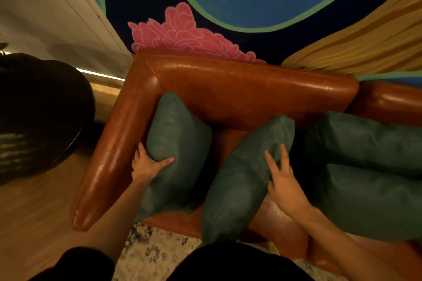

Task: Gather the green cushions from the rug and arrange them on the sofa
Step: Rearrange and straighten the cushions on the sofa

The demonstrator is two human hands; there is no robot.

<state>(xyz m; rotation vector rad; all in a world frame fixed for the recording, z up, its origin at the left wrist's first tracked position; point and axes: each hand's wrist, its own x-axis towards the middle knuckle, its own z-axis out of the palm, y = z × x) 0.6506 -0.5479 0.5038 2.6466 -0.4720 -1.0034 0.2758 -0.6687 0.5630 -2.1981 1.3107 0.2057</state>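
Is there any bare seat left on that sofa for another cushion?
A narrow strip of seat shows between the left cushion and the middle cushion. Another bare patch lies by the front edge, below the right hand. The right end is crowded with two more cushions. The left hand grips the left cushion.

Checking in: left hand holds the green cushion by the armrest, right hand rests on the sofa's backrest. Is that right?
Not quite. In the head view the right hand lies with straight fingers on the middle green cushion, not on the backrest. The left hand does hold the left green cushion by the armrest.
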